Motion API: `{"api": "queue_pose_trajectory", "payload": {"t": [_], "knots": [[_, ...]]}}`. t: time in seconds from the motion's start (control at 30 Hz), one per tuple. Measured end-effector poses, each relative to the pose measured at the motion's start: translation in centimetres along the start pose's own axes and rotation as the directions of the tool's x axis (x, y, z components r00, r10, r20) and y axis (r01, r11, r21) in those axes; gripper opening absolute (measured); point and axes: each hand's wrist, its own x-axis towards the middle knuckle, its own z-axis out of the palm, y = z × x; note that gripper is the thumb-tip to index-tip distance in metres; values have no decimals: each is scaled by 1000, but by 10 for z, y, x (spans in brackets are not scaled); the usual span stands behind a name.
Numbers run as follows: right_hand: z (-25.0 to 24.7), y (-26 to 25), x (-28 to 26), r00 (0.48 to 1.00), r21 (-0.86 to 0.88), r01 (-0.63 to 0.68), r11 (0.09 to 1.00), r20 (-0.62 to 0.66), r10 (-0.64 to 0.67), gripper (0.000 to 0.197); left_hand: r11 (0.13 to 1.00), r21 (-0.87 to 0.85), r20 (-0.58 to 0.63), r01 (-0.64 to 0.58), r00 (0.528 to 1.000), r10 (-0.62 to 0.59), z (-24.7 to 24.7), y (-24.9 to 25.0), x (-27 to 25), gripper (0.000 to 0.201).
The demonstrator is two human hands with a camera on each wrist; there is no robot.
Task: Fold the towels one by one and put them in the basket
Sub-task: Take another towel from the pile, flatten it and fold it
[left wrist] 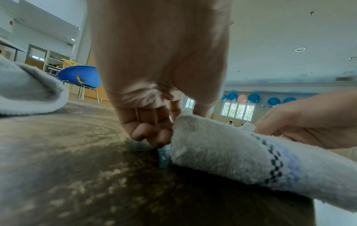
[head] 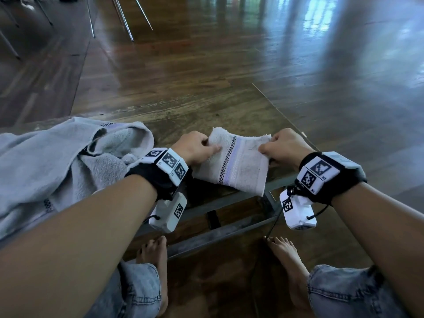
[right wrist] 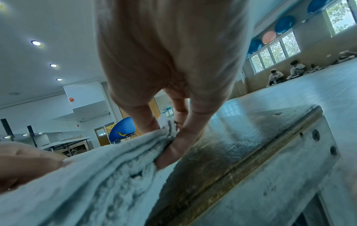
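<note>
At the near edge of the wooden table (head: 206, 106), head view, the folded towel (head: 238, 166) lies partly overhanging, its far corners pinched by the left hand (head: 195, 146) and right hand (head: 284, 145); the soft, light terry will likely sag unless held at corners or folds. Left-wrist view: curled fingers (left wrist: 150, 134) grip the fold, with the unfolded towel pile (left wrist: 29, 88) well apart toward the left edge. Right-wrist view: fingers (right wrist: 183, 137) clamp stacked layers near the table's metal frame (right wrist: 289, 160); no basket is visible.

a small white folded towel (head: 238, 164) with a checkered lilac stripe lies on the surface edge; rumpled grey towels (head: 57, 161) lie heaped just left.
</note>
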Motion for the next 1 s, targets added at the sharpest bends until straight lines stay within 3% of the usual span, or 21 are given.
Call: {"api": "queue_pose_trajectory", "payload": {"t": [0.07, 0.23, 0.33, 0.4, 0.47, 0.57, 0.67, 0.73, 0.8, 0.93, 1.0], "knots": [[0, 0, 0, 1000, -3, -10, 1000, -2, 10, 16, 999, -40, -2, 16, 1000, -16, -2, 0, 1, 31], [3, -3, 0, 1000, 97, -30, 995, 7, 29, 14, 996, -68, -150, -53, 988, 42, -3, 2, -2, 11], [3, -1, -2, 998, 90, -57, 994, -3, 57, 16, 998, -60, -94, 11, 995, -17, -1, 1, 1, 14], [4, 3, -3, 1000, -12, -22, 1000, -19, 22, 37, 995, -79, -69, 54, 996, -59, -3, 1, 2, 15], [4, 6, -1, 994, -229, 97, 969, -24, -106, 47, 994, -97, -87, 44, 995, -52, -5, -1, 1, 17], [1, 7, -4, 982, -278, 185, 943, 25, -185, 28, 997, -35, -242, -65, 969, 55, -8, -2, -4, 22], [-2, 7, -10, 974, -212, 213, 954, 125, -190, 37, 976, 150, -343, -155, 918, 199, -11, -2, -10, 14], [-3, 8, -13, 971, -196, 225, 954, 130, -202, 43, 975, 168, -240, -147, 953, 185, -11, 0, -13, 14], [-4, 10, -14, 966, -182, 247, 952, 126, -226, 37, 965, 221, -106, -139, 981, 165, -8, 1, -17, 22], [-2, 14, -19, 934, -144, 313, 939, 226, -277, 23, 941, 245, -42, -234, 967, 252, -7, 4, -25, 38], [-1, 16, -21, 939, -121, 312, 942, 188, -287, 20, 922, 210, -24, -326, 941, 338, -5, 8, -32, 45]]}}
